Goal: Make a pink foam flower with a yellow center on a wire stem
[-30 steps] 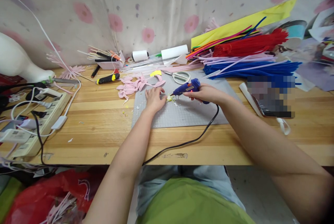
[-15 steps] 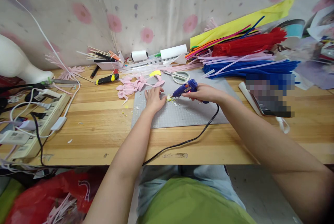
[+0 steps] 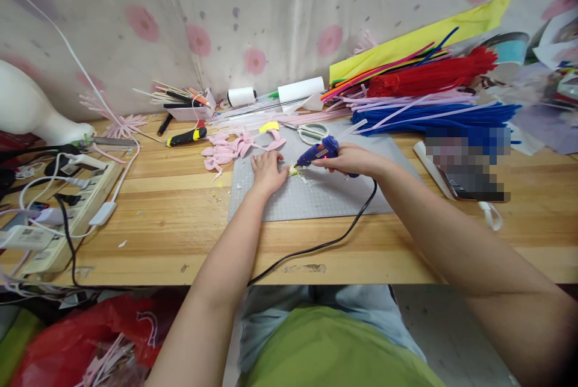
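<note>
My right hand (image 3: 345,159) is wrapped round a blue hot glue gun (image 3: 320,150), with a small red light showing on its side. The gun's nozzle points left and down at a small yellow and white frayed tuft (image 3: 294,170) on the grey cutting mat (image 3: 316,203). Beside the tuft, my left hand (image 3: 270,171) rests on the mat with its fingers spread and its thumb at the tuft's left edge. Pink fuzzy petal pieces (image 3: 226,149) lie just beyond my left hand. Scissors (image 3: 311,132) with pale green handles lie behind the gun.
Bundles of red (image 3: 433,74) and blue pipe cleaners (image 3: 433,117) lie at the back right, near a phone (image 3: 465,185). A yellow-black utility knife (image 3: 186,136) lies left of the petals. A power strip (image 3: 72,224) stands at left. The gun's black cord (image 3: 316,247) crosses the table's front.
The glue gun and my right hand have shifted very slightly left, its nozzle still at the tuft. My left hand stays in about the same place.
</note>
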Available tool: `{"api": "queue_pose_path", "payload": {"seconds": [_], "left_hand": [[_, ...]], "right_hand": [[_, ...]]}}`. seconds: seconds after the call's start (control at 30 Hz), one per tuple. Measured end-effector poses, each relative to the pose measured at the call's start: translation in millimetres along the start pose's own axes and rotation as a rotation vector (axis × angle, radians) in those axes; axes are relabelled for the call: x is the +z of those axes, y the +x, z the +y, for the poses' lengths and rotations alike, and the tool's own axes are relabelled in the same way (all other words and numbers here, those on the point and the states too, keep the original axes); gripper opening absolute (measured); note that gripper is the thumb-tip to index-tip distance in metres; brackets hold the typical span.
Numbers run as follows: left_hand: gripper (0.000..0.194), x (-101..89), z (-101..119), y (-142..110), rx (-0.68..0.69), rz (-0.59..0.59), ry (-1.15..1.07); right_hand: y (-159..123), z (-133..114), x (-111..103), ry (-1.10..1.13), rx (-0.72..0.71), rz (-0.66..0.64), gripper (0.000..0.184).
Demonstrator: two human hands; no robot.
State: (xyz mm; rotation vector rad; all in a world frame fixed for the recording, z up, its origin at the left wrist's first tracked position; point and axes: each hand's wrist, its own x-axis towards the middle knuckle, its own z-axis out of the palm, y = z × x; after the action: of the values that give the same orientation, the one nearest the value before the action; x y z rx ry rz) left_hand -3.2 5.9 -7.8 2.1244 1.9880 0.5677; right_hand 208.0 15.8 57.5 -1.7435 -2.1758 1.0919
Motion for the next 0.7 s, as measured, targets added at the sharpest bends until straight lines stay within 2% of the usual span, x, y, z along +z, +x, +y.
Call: {"api": "queue_pose_path", "payload": {"seconds": [0.2,0.5,0.7], "left_hand": [[0.021,1.4,0,1,-0.009,-0.014,0.017],[0.022,-0.7,1,0,-0.012,-0.018,0.014],[0.022,1.6,-1,1,-0.005,-0.004,0.007]], "right_hand": [[-11,-3,-8,0.015,0.045,0.001,0.044],[1,-3,0,-0.014,0.01,0.003,0.049],[-7,-3,-8,-0.007,0.029,0.0,0.044]]}}
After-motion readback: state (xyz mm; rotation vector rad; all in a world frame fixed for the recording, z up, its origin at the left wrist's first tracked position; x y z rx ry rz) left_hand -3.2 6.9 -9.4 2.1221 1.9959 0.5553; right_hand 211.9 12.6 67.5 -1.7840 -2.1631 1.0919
